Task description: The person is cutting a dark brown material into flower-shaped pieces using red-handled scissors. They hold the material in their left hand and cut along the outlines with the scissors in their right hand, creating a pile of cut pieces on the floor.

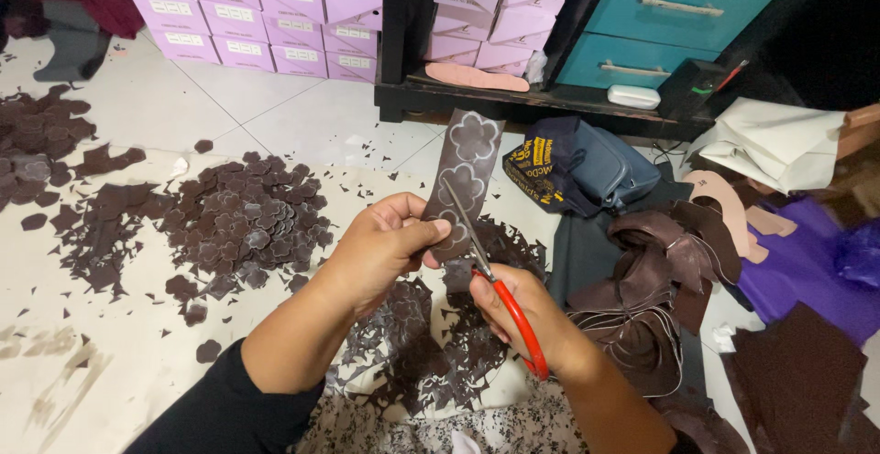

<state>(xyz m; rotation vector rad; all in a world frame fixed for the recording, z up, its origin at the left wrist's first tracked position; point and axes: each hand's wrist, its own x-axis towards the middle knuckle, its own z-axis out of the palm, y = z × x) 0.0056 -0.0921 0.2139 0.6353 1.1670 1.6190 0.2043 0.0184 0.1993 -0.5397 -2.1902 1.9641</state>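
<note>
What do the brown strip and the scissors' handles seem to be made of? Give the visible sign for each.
Brown strip: probably faux leather, thin and matte; it stands up in the left hand and bears drawn flower outlines. Scissors' handles: glossy red, likely plastic, in the right hand.

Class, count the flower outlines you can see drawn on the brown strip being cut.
3 on the brown strip: top near its upper end, one mid-strip, one lowest by the left hand and scissors. More may be hidden.
</note>
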